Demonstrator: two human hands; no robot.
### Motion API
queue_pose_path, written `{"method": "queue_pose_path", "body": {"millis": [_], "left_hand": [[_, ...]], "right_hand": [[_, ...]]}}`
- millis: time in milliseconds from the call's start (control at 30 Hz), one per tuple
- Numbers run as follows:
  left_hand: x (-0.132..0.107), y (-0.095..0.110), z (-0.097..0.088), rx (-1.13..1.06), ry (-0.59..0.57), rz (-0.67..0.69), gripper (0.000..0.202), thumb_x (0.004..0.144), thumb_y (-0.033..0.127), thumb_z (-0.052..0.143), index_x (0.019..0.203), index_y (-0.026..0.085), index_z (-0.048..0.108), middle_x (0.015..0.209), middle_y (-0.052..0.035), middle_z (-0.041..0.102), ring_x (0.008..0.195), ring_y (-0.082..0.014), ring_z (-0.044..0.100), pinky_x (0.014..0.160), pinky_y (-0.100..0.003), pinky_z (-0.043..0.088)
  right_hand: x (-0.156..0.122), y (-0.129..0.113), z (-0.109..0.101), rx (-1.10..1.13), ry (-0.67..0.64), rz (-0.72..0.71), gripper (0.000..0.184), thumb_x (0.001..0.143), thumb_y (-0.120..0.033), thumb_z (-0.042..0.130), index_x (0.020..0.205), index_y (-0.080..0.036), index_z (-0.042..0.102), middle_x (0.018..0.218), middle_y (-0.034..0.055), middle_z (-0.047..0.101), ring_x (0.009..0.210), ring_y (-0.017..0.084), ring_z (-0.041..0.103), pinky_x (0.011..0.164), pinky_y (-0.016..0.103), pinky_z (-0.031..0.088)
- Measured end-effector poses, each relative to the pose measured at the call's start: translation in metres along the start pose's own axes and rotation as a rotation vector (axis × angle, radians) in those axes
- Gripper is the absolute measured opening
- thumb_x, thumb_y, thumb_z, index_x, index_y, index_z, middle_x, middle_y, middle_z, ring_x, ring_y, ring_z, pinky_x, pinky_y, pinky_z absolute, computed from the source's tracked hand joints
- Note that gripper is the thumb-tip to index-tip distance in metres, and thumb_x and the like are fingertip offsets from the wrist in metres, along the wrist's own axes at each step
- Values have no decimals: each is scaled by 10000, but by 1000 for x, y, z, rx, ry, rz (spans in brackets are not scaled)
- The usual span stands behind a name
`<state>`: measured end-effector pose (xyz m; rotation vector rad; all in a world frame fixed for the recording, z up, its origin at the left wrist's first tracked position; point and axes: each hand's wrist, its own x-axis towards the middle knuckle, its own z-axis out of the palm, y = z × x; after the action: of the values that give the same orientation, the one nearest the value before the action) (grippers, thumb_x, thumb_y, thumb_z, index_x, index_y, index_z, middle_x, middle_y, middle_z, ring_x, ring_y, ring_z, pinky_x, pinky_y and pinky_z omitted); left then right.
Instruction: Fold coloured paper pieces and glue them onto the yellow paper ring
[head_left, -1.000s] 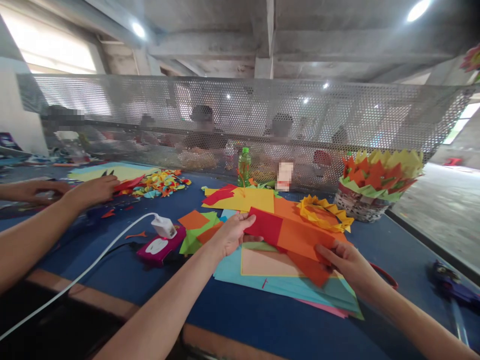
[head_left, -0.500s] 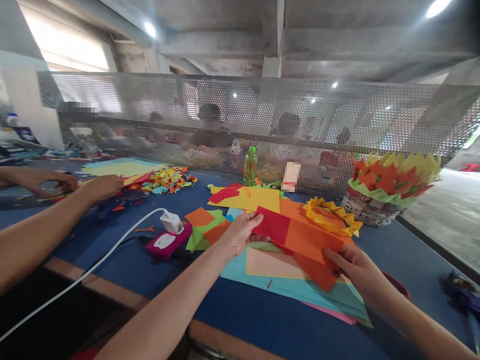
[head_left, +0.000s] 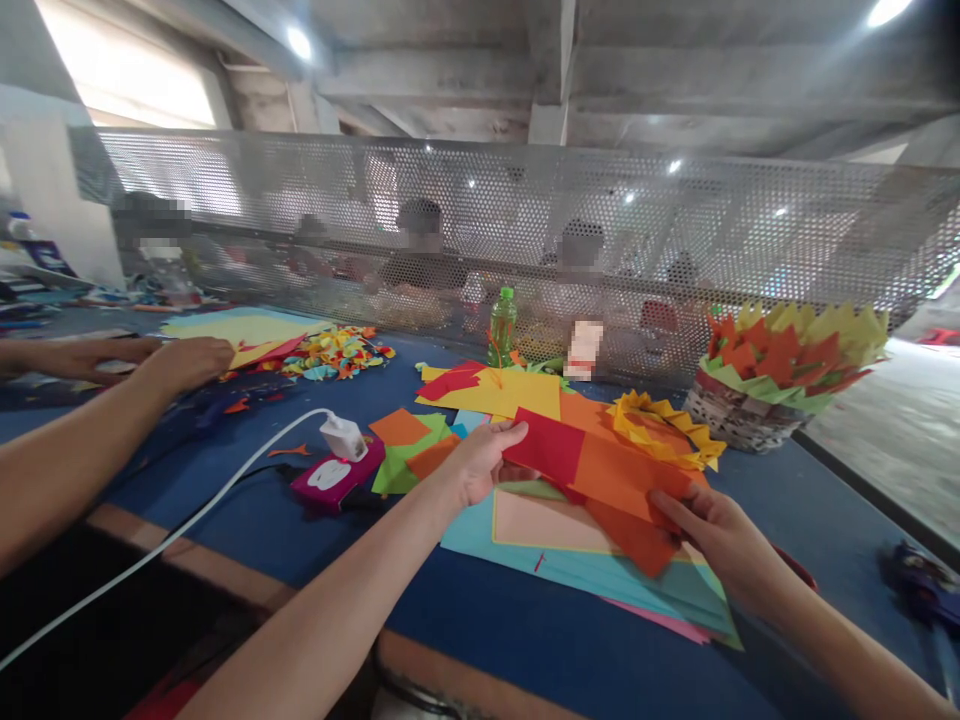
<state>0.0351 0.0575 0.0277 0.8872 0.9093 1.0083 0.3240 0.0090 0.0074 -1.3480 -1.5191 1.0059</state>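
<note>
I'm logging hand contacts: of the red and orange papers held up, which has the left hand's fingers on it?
The red paper, pinched by the left hand; the orange paper adjoining it is in the right hand.

A: Any legible txt or nos.?
B: None, tbh. Closest is a small red mark (head_left: 539, 562) on the light-blue paper stack (head_left: 480, 531), btw. left hand (head_left: 491, 465) and right hand (head_left: 709, 520), a bit nearer the wearer. Can't tell if it's a char. or just a stroke.
A: Purple pwr. block (head_left: 351, 478), left of the left hand?
B: White patch on top; any print's too small to ID.
A: Pale upright item (head_left: 585, 345), past the left hand, up & right?
B: Pixelated, so n/a.
A: Basket (head_left: 731, 408) beyond right hand?
B: Dark/light patches on its wall; poss. print, unreadable at this res.
</note>
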Motion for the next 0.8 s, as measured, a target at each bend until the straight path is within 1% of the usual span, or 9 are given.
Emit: {"method": "queue_pose_path", "body": {"millis": [133,367,533,700,800], "left_hand": [[-1,1,-2,0,-14,-20,331,951,338,617,1228,160,590,1210,-92,623,1009,-214,646,845,-413,572],[-1,2,0,-2,-25,-14,321,951,336,617,1217,158,595,1205,-92,627,1007,-212,647,846,-412,571],[-1,2,1,-14,-6,20,322,950,331,619,1222,160,593,1215,-93,623,1015,-214,645,851,-414,571],[2,-2,-1,-24,17,56,303,951,322,618,1206,160,599,1187,-86,631,979,-201,651,820,-391,580],[5,-5,-2,-15,43,89,308,950,320,620,1214,164,597,1214,-90,622,1008,-210,645,841,-405,575]], "right_hand": [[0,-1,-1,0,7,-9,543,677,-716,726,653,-190,593,565,-1,546,522,122,483,486,260,425],[-1,-7,-1,-3,12,-26,531,674,-700,735,638,-191,591,551,-2,540,512,120,479,472,255,420],[0,-6,0,-4,14,-41,534,680,-703,729,649,-186,599,566,4,551,521,125,490,478,259,429],[1,-3,-1,-18,8,-56,554,691,-726,710,657,-187,588,571,4,559,516,123,504,486,259,443],[0,-1,-1,-33,3,-64,570,702,-746,689,656,-190,571,562,4,571,506,125,522,487,259,449]]}}
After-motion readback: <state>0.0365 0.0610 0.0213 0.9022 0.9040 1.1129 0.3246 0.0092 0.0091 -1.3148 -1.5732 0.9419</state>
